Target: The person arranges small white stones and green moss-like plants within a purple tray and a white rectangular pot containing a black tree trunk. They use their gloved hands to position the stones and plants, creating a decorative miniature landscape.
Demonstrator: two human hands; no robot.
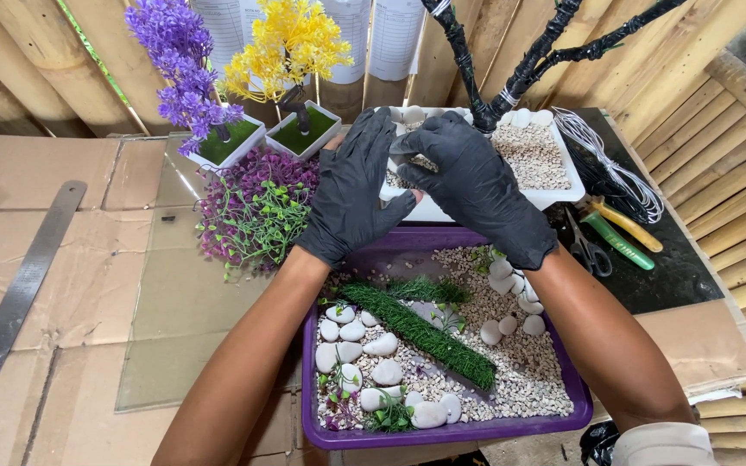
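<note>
Both my hands wear black gloves and meet over a white square pot (554, 195) filled with small gravel, where a black-wrapped bare tree (511, 82) stands. My left hand (356, 185) rests on the pot's left front edge with fingers spread. My right hand (468, 177) pinches a white pebble (406, 160) over the gravel. White pebbles (528, 116) ring the trunk. Below my wrists lies a purple tray (442, 434) of gravel, white stones (382, 345) and a green grass strip (420, 332).
Purple and yellow artificial flowers in white pots (235, 142) stand at back left, with a purple leafy bunch (256, 207) in front. A metal ruler (10, 311) lies on cardboard at left. Coiled white wire (615, 168), pliers (619, 233) and scissors (589, 250) lie at right. Bamboo wall behind.
</note>
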